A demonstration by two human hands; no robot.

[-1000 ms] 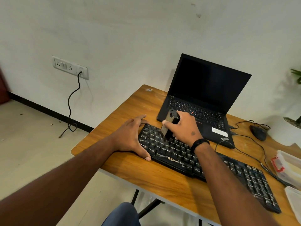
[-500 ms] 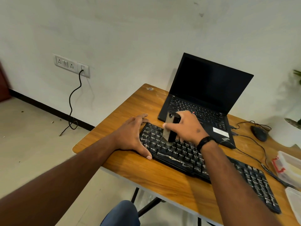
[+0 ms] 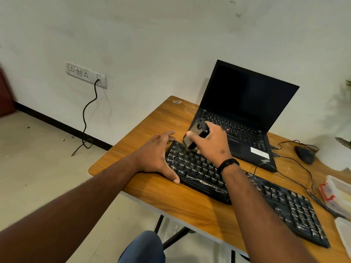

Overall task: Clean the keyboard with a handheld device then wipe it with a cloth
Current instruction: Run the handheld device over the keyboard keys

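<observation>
The right hand (image 3: 210,143) grips a small handheld device (image 3: 193,136), its lower end seemingly touching the far left keys of the black keyboard (image 3: 247,188) on the desk (image 3: 152,122). The left hand (image 3: 155,156), fingers spread, rests on the keyboard's left end.

I see a brown wooden table (image 3: 152,126). A long black keyboard (image 3: 247,194) lies on its near side. A black laptop (image 3: 245,114) sits behind it, a mouse (image 3: 304,154) far right, plastic boxes (image 3: 340,194) right.
</observation>
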